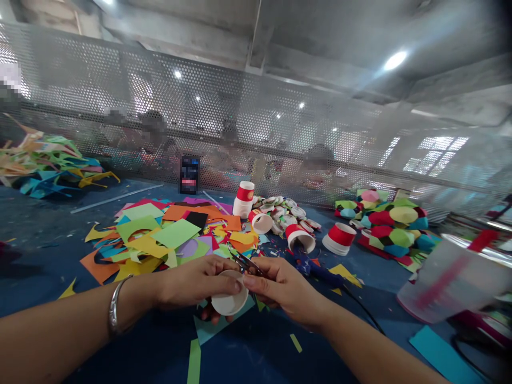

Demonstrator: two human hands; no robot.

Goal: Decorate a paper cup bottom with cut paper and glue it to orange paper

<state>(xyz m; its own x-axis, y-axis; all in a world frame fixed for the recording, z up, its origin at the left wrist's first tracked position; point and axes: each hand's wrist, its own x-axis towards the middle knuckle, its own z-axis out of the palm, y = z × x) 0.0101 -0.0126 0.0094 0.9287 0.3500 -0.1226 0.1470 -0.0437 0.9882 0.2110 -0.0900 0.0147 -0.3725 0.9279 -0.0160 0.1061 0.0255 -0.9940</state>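
My left hand (196, 280) is closed around a small white paper cup (229, 301), its thumb pressed across the round face. Just right of it, my right hand (286, 285) grips a pair of scissors (242, 260), the blades pointing up and left close to the cup's far edge. Whether the blades touch the cup I cannot tell. Beneath the hands lies a light blue paper sheet (206, 328). Beyond them is a heap of coloured paper scraps (160, 234).
Red-and-white paper cups (339, 238) stand or lie beyond my right hand. A blue glue gun (310, 265) has its tip inside a tipped cup (298, 234). A clear plastic cup (444, 282) stands right. A phone (189, 175) leans against the perforated screen (272, 117).
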